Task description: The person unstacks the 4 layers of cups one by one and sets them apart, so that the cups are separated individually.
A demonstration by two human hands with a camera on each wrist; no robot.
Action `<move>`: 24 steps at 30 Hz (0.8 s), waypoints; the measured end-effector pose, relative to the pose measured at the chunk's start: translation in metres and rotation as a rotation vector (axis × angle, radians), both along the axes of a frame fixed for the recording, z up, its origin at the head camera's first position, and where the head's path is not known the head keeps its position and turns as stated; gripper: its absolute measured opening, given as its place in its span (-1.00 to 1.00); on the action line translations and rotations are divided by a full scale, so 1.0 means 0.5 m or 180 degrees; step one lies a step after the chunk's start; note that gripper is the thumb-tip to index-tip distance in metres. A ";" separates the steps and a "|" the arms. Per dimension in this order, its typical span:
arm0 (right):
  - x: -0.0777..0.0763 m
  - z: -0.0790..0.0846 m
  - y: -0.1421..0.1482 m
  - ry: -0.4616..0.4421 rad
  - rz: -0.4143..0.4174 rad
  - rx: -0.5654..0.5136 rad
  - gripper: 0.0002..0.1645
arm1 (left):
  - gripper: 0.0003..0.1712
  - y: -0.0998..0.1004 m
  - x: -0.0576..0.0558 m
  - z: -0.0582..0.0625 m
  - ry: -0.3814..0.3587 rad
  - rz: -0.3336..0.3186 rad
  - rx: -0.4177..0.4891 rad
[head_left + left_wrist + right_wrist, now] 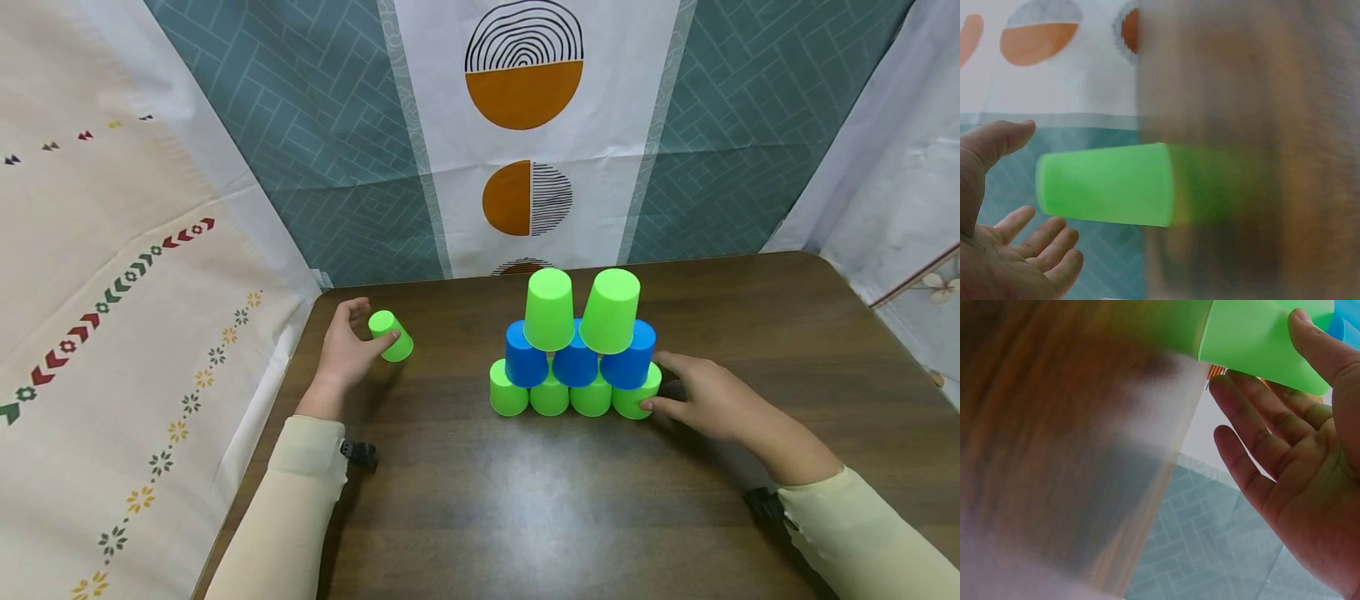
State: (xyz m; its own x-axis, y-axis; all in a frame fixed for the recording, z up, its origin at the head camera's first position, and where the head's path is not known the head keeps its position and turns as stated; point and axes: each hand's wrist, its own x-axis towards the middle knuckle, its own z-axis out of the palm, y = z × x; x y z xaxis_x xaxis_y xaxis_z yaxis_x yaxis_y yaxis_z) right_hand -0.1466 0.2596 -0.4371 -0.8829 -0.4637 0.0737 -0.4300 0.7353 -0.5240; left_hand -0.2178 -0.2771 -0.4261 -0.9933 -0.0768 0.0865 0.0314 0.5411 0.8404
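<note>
A single upside-down green cup (392,337) stands on the table at the left. My left hand (345,350) is spread beside it, thumb and fingers apart. In the left wrist view a gap shows between that hand (1016,250) and the cup (1107,185). Right of the middle rises a pyramid of upside-down cups: several green below, three blue cups (576,364) in between, two green cups (549,310) on top. My right hand (708,396) is at the bottom right green cup (636,400), its thumb and fairly straight fingers on either side; contact is hard to tell.
The brown wooden table (450,492) has its back edge behind the pyramid. A patterned teal and white cloth (330,142) hangs behind it. An embroidered cream cloth (135,375) hangs on the left, and pale cloth (892,167) on the right.
</note>
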 end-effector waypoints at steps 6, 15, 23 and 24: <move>0.001 0.001 0.000 -0.0010 -0.0011 0.0005 -0.16 | -0.06 0.027 0.009 0.048 0.0267 -0.0150 -0.0038; 0.002 0.003 -0.001 -0.0047 -0.0016 0.0017 -0.14 | -0.18 0.115 0.038 0.119 0.0686 -0.0559 0.0229; 0.001 0.003 0.000 -0.0034 -0.0008 0.0000 -0.17 | -0.23 0.200 0.057 0.157 0.0972 -0.1049 0.0423; 0.001 0.003 0.000 -0.0032 -0.0008 0.0004 -0.17 | -0.24 0.209 0.059 0.160 0.0989 -0.1092 0.0451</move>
